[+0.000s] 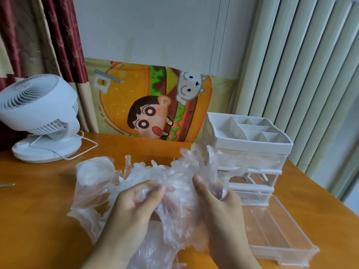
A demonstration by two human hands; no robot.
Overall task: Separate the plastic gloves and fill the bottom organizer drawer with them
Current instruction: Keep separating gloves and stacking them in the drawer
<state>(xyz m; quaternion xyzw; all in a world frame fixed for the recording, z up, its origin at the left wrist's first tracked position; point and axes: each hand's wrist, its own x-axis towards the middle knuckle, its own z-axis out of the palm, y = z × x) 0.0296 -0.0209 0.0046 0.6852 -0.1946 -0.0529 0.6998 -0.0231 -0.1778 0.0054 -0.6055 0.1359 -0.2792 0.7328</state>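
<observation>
We see both hands buried in a crumpled mass of clear plastic gloves (151,177) lying on the orange wooden table (38,220). The left hand (134,206) pinches a fold of film between thumb and curled fingers; the right hand (219,206) grips another bunch, its thumb up and its fingers wrapped in plastic, so their tips are hard to make out. How many gloves are in the heap we cannot tell, since the layers blur together. The pile hides the left front of the white drawer organizer (250,144), whose bottom drawer (279,237) is pulled out just right of the right hand and looks bare through its clear walls. Both forearms are cut off at the lower edge. A white desk fan (38,115) stands far left. The cartoon burger poster (153,101) behind carries no writing we can read.
</observation>
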